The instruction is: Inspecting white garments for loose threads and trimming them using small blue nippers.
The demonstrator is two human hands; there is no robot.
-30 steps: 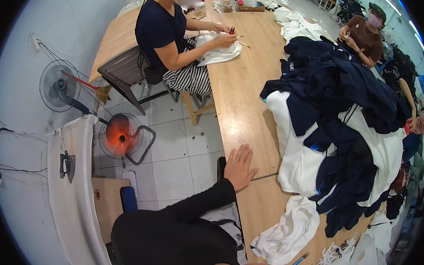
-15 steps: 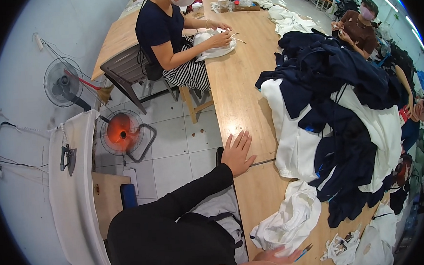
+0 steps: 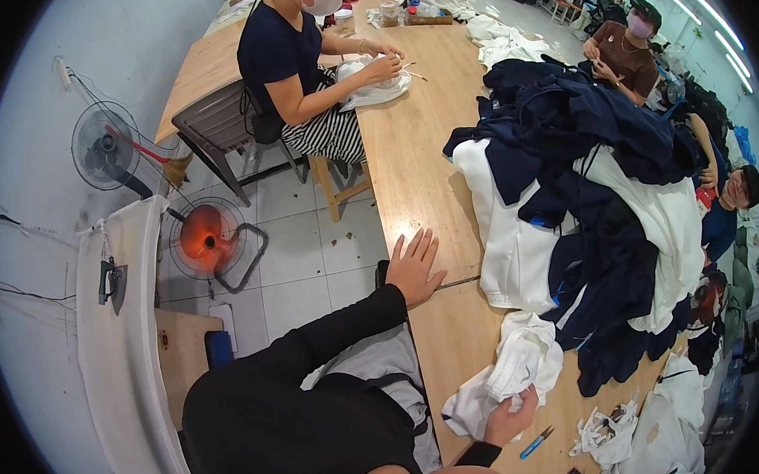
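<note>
My left hand (image 3: 415, 266) lies flat with fingers spread on the near edge of the long wooden table (image 3: 411, 175), holding nothing. My right hand (image 3: 508, 419) grips a crumpled white garment (image 3: 511, 369) low on the table in front of me. A small blue-handled cutter (image 3: 536, 442) lies on the wood just right of that hand. A big heap of navy and white clothes (image 3: 596, 200) covers the table to the right of both hands.
A person in a dark top (image 3: 297, 57) sits at the table's far left with white fabric. Other people (image 3: 622, 40) sit along the far right side. Two fans (image 3: 212, 237) stand on the tiled floor. An ironing board with an iron (image 3: 111, 281) is at left.
My right hand has come into view at the lower edge and now holds the white garment. My left hand stays flat on the table edge. The view has shifted slightly.
</note>
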